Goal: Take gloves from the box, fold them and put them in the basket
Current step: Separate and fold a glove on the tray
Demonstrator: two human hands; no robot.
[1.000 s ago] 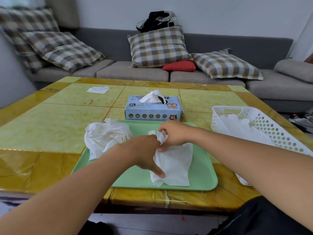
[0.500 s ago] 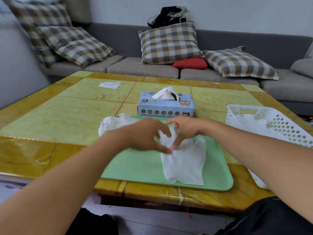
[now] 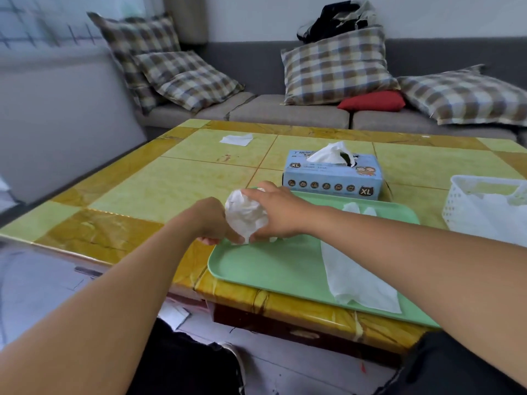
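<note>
A crumpled white glove bundle [image 3: 244, 215] sits at the left corner of the green tray [image 3: 273, 269]. My left hand [image 3: 212, 220] grips its left side and my right hand [image 3: 275, 212] holds its right side, fingers curled round it. A flat white glove [image 3: 353, 269] lies spread on the right part of the tray. The blue glove box [image 3: 333, 178] stands behind the tray with a white glove poking out of its slot. The white perforated basket [image 3: 467, 203] is at the right edge, with white gloves inside.
The yellow tiled table [image 3: 159, 192] carries the tray and a small white sheet [image 3: 236, 139] at the far side. A grey sofa [image 3: 288, 109] with plaid cushions runs behind the table. The table's near edge is just below the tray.
Both hands left the flat glove in the tray's middle and moved left to the crumpled bundle, which they now hold. The camera view swung left.
</note>
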